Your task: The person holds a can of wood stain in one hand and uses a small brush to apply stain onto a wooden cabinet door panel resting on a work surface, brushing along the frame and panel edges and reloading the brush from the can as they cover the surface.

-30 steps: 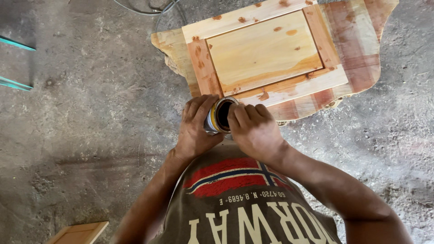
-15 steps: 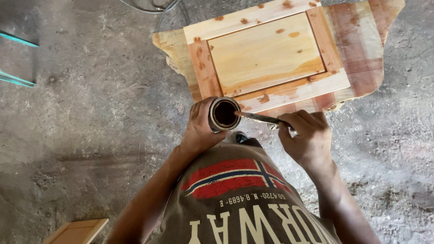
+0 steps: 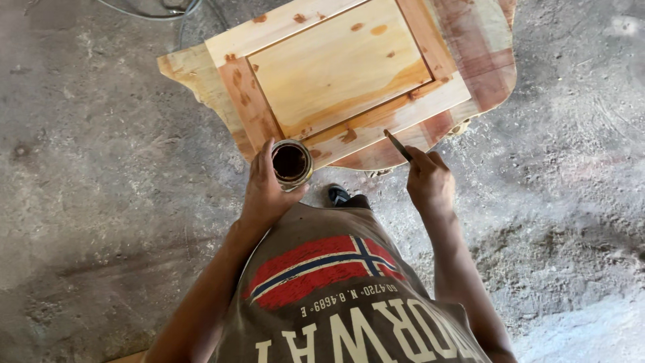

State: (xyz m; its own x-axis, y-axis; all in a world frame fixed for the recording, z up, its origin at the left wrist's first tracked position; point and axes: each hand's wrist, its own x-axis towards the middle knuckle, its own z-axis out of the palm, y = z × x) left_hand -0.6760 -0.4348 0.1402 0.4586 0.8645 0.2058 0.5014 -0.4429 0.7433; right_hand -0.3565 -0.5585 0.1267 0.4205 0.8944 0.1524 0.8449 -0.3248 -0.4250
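My left hand (image 3: 265, 191) grips a small open tin can (image 3: 291, 163) with dark liquid inside, held just in front of the near edge of a framed wooden panel (image 3: 339, 70). My right hand (image 3: 428, 181) pinches a thin dark tool (image 3: 398, 145), maybe a small brush or blade; its tip points at the panel's lower frame rail (image 3: 396, 117). The panel is pale pine with reddish-brown knots and a recessed centre, and it lies flat on a stained wooden tabletop (image 3: 487, 67).
A rough grey concrete floor (image 3: 101, 202) surrounds the table. A cable (image 3: 158, 15) loops on the floor at the top left. My shoe (image 3: 338, 195) shows under the table's near edge, above my brown printed shirt (image 3: 336, 296).
Both hands were together at the can. My right hand has drawn away to the right with the thin tool and raised it toward the panel's frame. My left hand keeps the can.
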